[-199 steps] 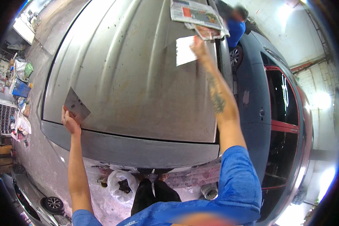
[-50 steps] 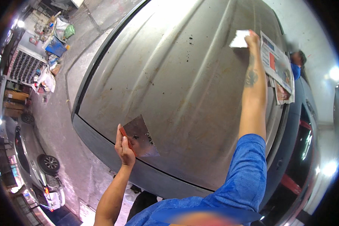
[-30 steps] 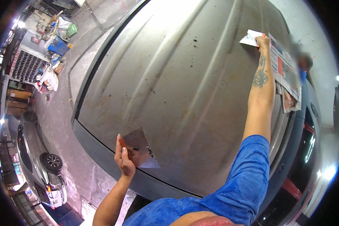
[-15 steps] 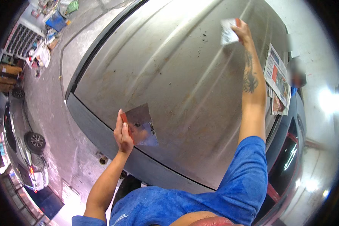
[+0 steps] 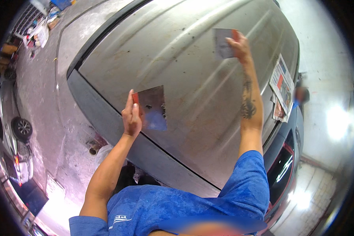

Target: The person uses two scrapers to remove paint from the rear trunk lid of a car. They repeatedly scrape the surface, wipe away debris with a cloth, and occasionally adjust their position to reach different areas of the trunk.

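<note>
My left hand [image 5: 131, 120] is closed on the red-orange grip of a wide metal putty spreader [image 5: 155, 106]. Its shiny blade hangs just over the near left part of the vehicle roof [image 5: 145, 72]; some dark putty-like bits cling to the blade's face and far edge. Farther off, toward the right of the roof, my right hand [image 5: 240, 46] grips a second putty spreader [image 5: 223, 43] with a similar red-orange handle. That blade points left, and I cannot tell whether it touches the panel. Dark specks and brownish smears mark the dull, ribbed metal.
Newspaper sheets [image 5: 282, 88] lie along the roof's right edge. Another person [image 5: 302, 95] is partly visible beyond them. On the left stand a silver car [image 5: 6, 118] and a loose-looking wheel [image 5: 22, 129], with a pile of rags and bags [image 5: 39, 33] farther back.
My right hand has come left and nearer over the roof, and its blade no longer catches the bright light. The whole view has shifted; my left hand still holds its spreader near the same roof edge.
</note>
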### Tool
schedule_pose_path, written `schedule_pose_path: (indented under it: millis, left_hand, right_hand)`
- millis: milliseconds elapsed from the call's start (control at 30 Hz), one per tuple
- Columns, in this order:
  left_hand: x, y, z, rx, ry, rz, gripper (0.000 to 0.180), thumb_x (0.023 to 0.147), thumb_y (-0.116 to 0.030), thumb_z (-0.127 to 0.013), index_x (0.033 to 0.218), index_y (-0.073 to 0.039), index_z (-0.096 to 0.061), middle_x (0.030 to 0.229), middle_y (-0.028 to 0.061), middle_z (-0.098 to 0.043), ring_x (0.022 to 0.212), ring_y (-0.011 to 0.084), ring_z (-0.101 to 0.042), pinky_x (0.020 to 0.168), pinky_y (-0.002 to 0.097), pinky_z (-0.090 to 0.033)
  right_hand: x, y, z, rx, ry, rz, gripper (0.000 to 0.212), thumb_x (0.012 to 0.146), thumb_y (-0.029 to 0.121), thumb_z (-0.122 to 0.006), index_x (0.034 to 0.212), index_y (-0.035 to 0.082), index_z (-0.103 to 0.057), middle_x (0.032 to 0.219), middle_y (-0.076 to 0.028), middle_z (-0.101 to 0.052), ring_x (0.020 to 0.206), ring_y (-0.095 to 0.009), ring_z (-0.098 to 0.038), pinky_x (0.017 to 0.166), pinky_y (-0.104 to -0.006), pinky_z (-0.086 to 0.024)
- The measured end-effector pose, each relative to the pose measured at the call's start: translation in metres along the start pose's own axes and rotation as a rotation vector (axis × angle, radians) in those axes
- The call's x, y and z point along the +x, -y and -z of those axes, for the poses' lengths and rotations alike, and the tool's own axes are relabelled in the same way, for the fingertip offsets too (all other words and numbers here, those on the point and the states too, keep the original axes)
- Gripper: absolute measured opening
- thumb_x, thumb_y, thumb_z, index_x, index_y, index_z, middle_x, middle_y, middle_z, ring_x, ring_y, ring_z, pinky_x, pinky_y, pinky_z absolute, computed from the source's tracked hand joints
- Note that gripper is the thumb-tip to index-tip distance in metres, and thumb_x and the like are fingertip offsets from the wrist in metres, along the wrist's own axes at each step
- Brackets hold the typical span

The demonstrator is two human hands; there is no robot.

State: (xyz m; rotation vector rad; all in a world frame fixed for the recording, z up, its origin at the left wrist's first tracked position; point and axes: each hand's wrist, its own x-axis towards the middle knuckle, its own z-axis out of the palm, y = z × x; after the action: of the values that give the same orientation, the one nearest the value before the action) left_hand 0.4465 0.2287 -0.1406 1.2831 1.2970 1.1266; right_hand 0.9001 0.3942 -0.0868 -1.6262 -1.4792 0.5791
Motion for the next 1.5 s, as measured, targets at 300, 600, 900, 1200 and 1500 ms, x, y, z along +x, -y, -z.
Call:
schedule_pose_path:
  millis: [300, 600, 900, 1200, 1500]
  left_hand:
    - [0.001, 0.004, 0.002, 0.125, 0.009, -0.111, 0.05, 0.089, -0.007, -0.039, 0.138, 0.003, -0.04, 0.064, 0.0064, -0.049, 0.056, 0.0108, -0.045, 0.055, 0.0242, -0.039]
    - [0.001, 0.004, 0.003, 0.087, 0.049, -0.038, 0.048, 0.091, -0.008, -0.04, 0.137, 0.005, -0.04, 0.064, 0.0124, -0.052, 0.053, 0.0155, -0.051, 0.055, 0.028, -0.043]
    - [-0.001, 0.002, 0.006, 0.087, 0.089, -0.023, 0.05, 0.09, -0.007, -0.039, 0.138, 0.006, -0.035, 0.068, 0.0218, -0.056, 0.058, 0.0318, -0.06, 0.059, 0.0366, -0.047]
    - [0.002, 0.0, 0.002, 0.116, 0.011, -0.131, 0.047, 0.09, -0.006, -0.04, 0.134, 0.008, -0.04, 0.065, 0.0237, -0.055, 0.055, 0.0361, -0.058, 0.054, 0.0411, -0.043]
    - [0.001, 0.002, 0.004, 0.13, 0.031, -0.169, 0.047, 0.092, -0.008, -0.04, 0.136, 0.007, -0.038, 0.063, 0.0226, -0.053, 0.057, 0.0348, -0.059, 0.055, 0.0395, -0.044]
  right_hand:
    - [0.043, -0.003, -0.088, -0.247, -0.364, -0.271, 0.032, 0.063, 0.011, -0.059, 0.09, -0.006, -0.058, 0.076, -0.019, -0.065, 0.07, -0.027, -0.067, 0.062, -0.0373, -0.051]
    - [0.016, 0.003, -0.078, -0.199, -0.612, -0.402, 0.018, 0.069, 0.003, -0.06, 0.085, -0.003, -0.058, 0.068, -0.011, -0.063, 0.055, -0.02, -0.063, 0.047, -0.0341, -0.05]
    - [-0.026, 0.009, -0.031, 0.141, -0.334, -0.369, 0.036, 0.071, 0.009, -0.063, 0.104, -0.005, -0.061, 0.086, -0.011, -0.065, 0.074, -0.017, -0.063, 0.066, -0.0286, -0.05]
    - [-0.033, 0.04, -0.063, -0.016, -0.058, -0.242, 0.032, 0.077, 0.007, -0.065, 0.107, -0.003, -0.061, 0.09, -0.005, -0.064, 0.078, -0.012, -0.061, 0.069, -0.0278, -0.05]
    - [0.096, 0.033, -0.082, -0.977, 0.042, 0.189, 0.026, 0.083, 0.02, -0.058, 0.106, 0.015, -0.069, 0.094, -0.016, -0.069, 0.09, -0.029, -0.067, 0.081, -0.0385, -0.05]
